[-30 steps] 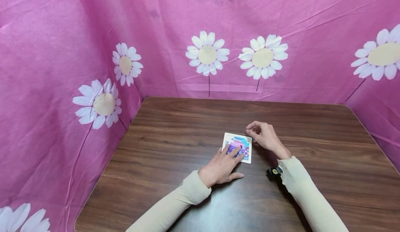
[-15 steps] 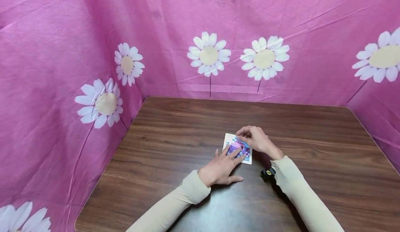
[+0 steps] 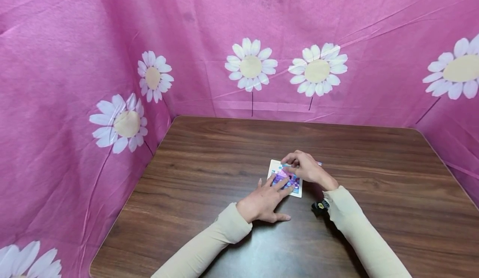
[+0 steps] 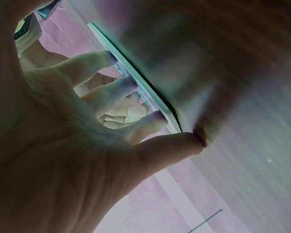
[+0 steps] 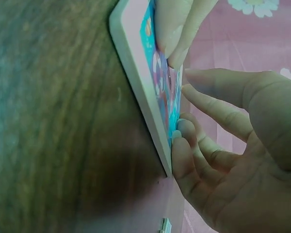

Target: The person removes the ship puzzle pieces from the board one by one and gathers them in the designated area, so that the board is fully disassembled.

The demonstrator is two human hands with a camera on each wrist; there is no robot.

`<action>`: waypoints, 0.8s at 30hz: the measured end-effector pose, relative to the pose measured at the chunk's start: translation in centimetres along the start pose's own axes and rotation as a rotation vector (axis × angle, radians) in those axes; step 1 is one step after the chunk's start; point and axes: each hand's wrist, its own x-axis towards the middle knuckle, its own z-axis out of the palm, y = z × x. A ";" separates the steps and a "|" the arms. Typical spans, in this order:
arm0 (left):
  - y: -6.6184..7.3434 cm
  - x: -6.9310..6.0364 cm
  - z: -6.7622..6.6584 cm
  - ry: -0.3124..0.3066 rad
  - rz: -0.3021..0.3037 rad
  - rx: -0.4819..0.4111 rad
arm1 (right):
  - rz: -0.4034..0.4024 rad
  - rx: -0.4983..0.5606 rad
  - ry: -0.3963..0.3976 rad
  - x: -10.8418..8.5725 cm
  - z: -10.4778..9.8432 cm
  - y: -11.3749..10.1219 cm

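A small square board (image 3: pixel 274 164) with a white border and a colourful printed picture lies flat on the table. Spread fingers of my left hand (image 3: pixel 263 201) rest on its lower part, and the thumb reaches out to the side. Over the upper right corner, my right hand (image 3: pixel 307 167) bends its fingers, with thumb and fingertips at the picture. The right wrist view shows these right-hand fingers (image 5: pixel 184 160) close against the board's face (image 5: pixel 160 82); whether anything is between them is hidden. In the left wrist view the board's edge (image 4: pixel 150 92) runs under the left fingertips.
A small flat bluish piece (image 3: pixel 319 163) lies on the table just beyond the right hand; the right wrist view also shows a small piece (image 5: pixel 166 225). The brown wood-grain table (image 3: pixel 209 157) ends at a pink curtain (image 3: pixel 194 40) with white flowers.
My right hand has moved left from beside the board to over its upper right corner, bringing the bluish piece behind it into sight. The left hand stays on the board.
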 end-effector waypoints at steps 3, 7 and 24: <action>0.0 -0.1 -0.1 0.003 0.002 0.001 | -0.005 -0.003 -0.010 0.0 -0.1 0.0; 0.0 -0.1 -0.2 0.005 0.004 0.004 | -0.011 -0.013 -0.015 0.0 0.0 0.0; 0.1 0.0 -0.2 0.006 0.003 0.018 | -0.041 -0.022 -0.038 -0.3 -0.2 -0.3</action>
